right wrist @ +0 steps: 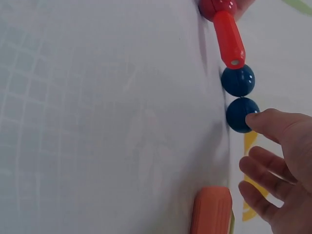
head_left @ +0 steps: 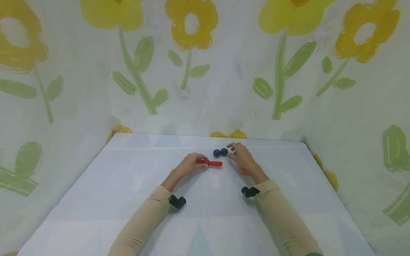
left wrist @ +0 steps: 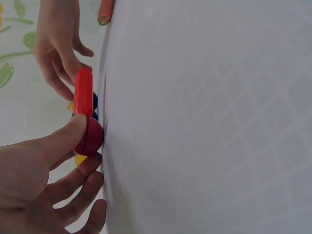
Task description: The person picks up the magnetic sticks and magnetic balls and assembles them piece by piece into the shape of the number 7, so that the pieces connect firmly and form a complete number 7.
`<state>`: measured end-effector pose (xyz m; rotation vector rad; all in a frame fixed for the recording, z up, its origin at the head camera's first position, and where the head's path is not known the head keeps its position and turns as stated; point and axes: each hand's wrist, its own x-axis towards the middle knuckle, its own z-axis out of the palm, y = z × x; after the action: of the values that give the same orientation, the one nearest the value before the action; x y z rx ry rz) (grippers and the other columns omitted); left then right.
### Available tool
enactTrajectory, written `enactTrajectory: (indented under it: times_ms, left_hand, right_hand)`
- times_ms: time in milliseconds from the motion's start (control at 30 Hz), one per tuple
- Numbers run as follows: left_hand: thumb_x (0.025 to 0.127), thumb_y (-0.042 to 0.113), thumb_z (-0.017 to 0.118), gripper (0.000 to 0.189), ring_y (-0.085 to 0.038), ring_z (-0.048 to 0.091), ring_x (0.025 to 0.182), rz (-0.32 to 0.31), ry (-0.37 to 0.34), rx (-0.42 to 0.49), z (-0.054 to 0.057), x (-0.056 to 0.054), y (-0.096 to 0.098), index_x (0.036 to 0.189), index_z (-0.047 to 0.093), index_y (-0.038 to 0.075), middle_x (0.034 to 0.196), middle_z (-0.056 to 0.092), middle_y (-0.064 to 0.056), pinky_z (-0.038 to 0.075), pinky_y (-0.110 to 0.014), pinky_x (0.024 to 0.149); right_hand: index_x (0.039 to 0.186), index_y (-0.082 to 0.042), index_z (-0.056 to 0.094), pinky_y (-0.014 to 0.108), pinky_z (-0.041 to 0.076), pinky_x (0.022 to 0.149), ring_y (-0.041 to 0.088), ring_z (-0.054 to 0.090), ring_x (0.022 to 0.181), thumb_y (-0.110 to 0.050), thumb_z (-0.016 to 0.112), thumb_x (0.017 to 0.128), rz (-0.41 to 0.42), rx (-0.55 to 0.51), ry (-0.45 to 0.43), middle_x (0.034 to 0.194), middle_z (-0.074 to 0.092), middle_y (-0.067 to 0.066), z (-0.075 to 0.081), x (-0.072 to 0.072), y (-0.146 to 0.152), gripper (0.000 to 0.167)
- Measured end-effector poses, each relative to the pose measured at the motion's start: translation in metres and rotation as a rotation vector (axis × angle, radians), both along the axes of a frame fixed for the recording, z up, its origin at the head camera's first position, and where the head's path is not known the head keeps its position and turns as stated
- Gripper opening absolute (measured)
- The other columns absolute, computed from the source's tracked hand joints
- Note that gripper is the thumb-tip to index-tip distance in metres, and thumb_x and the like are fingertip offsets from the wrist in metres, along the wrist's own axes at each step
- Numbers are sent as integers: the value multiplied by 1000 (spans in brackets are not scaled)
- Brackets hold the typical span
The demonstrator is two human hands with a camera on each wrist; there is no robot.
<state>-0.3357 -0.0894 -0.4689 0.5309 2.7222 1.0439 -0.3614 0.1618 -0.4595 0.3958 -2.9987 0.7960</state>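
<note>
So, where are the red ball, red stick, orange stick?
Red ball (left wrist: 94, 137), left wrist view, rounded side.
Red stick (right wrist: 228, 39), right wrist view, mid-shaft.
Orange stick (right wrist: 210, 213), right wrist view, middle of visible part.

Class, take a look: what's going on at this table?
A person is working at a table. The left hand pinches a red ball, with a red stick pointing away from it. The right hand is beside two blue balls; whether it touches them is hard to tell. An orange stick lies closer to the person.
</note>
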Motion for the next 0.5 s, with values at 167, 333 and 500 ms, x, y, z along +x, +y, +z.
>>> enactTrajectory:
  times_ms: [167, 333, 500]
  left_hand:
    - [89, 24, 72, 34, -19, 63, 100, 3, -3, -2, 0, -2, 1, 122, 69, 13, 112, 72, -5, 53, -38, 96]
    - [90, 24, 72, 35, -18, 62, 97, -9, -3, 1, 0, -3, 0, 122, 69, 13, 112, 72, -6, 53, -37, 94]
    - [90, 24, 72, 34, -19, 63, 99, -15, -2, 4, 0, -2, -1, 122, 69, 12, 112, 72, -6, 53, -38, 96]
  right_hand:
    - [133, -14, 56, 40, 54, 95, 27, 62, 105, -21, 68, 93, 1, 4, -3, 121, 59, 13, -2, -4, -6, 43]
    - [136, -15, 54, 41, 54, 94, 27, 61, 105, -19, 70, 91, -8, -26, -11, 125, 56, 15, -5, -3, -10, 48]
    - [141, -19, 50, 42, 53, 98, 25, 58, 108, -22, 69, 93, -20, -40, -71, 126, 55, 12, -9, -2, -15, 52]
